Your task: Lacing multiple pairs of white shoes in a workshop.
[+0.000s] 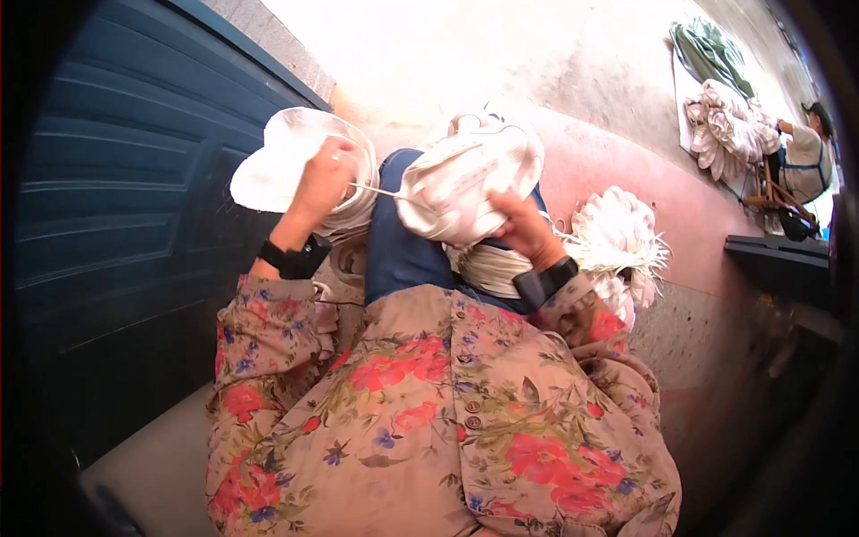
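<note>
On my lap lies a rounded bundle of white cloth (461,183), its layers folded over one another. My right hand (523,222) grips the bundle's right edge, thumb on top. A thin pale cord (374,189) runs taut from the bundle's left side toward my left hand (324,174), which is raised with its fingers closed round the cord's end. Behind my left hand is a stack of white cloth pieces (268,161), overexposed on top. More layered pale cloth (492,270) shows between my legs, under my right forearm.
To my right, a ruffled white cloth bundle (617,228) sits on the floor. A dark blue panelled door (134,161) stands close on my left. At the far right, a seated person (803,166) works beside a white heap (723,130) and green cloth (711,54).
</note>
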Tool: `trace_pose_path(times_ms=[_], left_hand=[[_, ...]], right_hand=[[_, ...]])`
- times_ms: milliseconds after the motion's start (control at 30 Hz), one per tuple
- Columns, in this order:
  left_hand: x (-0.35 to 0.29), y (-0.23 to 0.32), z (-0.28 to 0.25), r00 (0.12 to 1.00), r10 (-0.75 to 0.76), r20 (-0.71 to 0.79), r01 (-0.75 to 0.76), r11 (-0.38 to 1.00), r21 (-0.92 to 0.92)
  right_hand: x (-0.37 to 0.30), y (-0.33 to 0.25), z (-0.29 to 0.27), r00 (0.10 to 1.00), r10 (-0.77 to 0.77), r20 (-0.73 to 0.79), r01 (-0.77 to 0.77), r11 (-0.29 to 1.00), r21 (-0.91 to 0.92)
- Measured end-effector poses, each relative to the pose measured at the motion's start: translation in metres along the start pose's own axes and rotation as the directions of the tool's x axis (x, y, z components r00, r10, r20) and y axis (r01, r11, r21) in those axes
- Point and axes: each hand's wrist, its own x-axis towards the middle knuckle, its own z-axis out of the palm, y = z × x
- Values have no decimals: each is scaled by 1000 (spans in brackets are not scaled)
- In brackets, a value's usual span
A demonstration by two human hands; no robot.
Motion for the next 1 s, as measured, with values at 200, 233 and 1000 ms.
trace_pose_path(times_ms=[200, 233, 1000], left_hand=[[-37, 54, 63, 781, 475, 405, -534, 844, 41], [-36, 48, 72, 762, 537, 361, -607, 786, 113], [-72, 17, 138, 801, 432, 414, -598, 620, 509]], right_hand=[[25, -30, -45, 984, 72, 163, -104, 974, 201], [29, -30, -38, 990, 89, 112, -113, 965, 235], [-56, -15, -42, 888, -52, -457, -184, 870, -457]])
